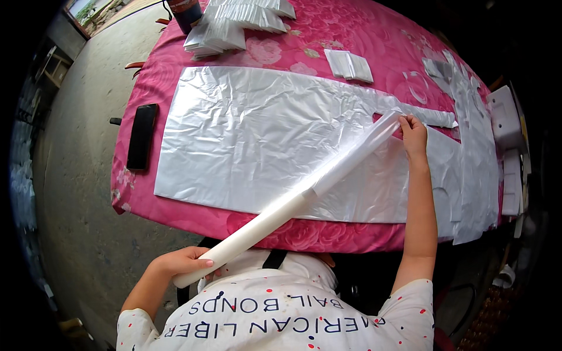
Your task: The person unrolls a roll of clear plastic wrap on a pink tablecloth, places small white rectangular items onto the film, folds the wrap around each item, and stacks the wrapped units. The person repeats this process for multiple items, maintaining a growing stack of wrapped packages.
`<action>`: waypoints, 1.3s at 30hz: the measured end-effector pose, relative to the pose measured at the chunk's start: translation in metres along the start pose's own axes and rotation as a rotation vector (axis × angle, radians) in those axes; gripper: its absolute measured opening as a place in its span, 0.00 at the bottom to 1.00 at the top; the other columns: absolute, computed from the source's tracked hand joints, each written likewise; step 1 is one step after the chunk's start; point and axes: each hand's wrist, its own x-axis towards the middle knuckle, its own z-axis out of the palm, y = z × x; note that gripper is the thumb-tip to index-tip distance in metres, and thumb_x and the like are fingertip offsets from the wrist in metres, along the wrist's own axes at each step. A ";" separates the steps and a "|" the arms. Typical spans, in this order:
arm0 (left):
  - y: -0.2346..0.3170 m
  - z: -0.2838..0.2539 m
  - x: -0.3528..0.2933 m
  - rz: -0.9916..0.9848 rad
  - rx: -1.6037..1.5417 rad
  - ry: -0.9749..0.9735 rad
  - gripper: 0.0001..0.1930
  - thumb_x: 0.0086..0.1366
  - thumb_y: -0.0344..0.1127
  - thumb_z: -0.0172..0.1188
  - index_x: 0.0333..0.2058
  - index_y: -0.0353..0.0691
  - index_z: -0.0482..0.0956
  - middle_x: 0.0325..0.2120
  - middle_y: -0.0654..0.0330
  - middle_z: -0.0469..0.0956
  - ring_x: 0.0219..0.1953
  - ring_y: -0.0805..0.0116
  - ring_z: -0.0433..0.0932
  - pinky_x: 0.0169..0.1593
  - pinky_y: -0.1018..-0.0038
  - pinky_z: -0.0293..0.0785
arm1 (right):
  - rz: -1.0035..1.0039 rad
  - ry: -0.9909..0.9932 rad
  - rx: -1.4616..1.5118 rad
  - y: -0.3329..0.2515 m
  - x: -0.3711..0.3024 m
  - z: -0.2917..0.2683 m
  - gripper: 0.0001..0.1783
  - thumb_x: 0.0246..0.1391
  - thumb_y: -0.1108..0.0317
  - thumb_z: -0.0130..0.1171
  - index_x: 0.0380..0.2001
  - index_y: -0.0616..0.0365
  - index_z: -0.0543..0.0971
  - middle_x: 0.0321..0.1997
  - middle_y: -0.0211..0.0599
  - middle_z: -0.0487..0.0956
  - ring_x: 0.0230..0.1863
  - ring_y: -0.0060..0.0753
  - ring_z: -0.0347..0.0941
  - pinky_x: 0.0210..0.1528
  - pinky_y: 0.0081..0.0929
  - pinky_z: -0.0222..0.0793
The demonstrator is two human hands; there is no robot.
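Observation:
My left hand [186, 261] is closed around the lower end of a long white tube [252, 231], close to my body. From the tube's far end a sleeve of thin clear plastic film [357, 149] runs up to the right. My right hand [413, 130] pinches the upper end of that film between thumb and fingers. Beneath it, a stack of flat translucent plastic bags [246, 134] with handle-shaped ends lies across the table. The tube crosses diagonally over the stack's near edge.
A pink floral cloth covers the table [304, 235]. A black phone [142, 137] lies at the left edge. Folded plastic packets [225, 32] are piled at the back beside a dark container [185, 13], with a smaller packet [349, 65] farther right. Loose plastic sheets [475, 158] hang over the right side near white boxes [507, 120].

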 end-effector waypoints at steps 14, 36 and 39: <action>0.156 0.042 0.031 0.575 1.364 0.439 0.25 0.49 0.44 0.65 0.43 0.37 0.73 0.32 0.52 0.77 0.37 0.55 0.75 0.41 0.66 0.71 | -0.062 -0.225 0.058 -0.031 -0.019 0.071 0.08 0.53 0.68 0.57 0.30 0.62 0.77 0.21 0.23 0.73 0.22 0.13 0.65 0.26 0.14 0.63; 0.098 0.091 0.126 1.029 1.743 0.490 0.44 0.56 0.64 0.44 0.57 0.26 0.58 0.59 0.44 0.56 0.63 0.52 0.53 0.65 0.59 0.42 | -0.573 -0.643 -0.289 -0.102 -0.135 0.074 0.22 0.49 0.61 0.59 0.48 0.58 0.74 0.45 0.43 0.73 0.46 0.44 0.68 0.50 0.35 0.63; 0.086 0.100 0.133 0.981 1.779 0.519 0.43 0.56 0.62 0.46 0.57 0.27 0.58 0.58 0.44 0.58 0.62 0.52 0.56 0.64 0.58 0.45 | -0.655 -0.654 -0.498 -0.090 -0.179 0.071 0.27 0.45 0.62 0.60 0.51 0.53 0.72 0.46 0.40 0.72 0.45 0.44 0.68 0.49 0.36 0.64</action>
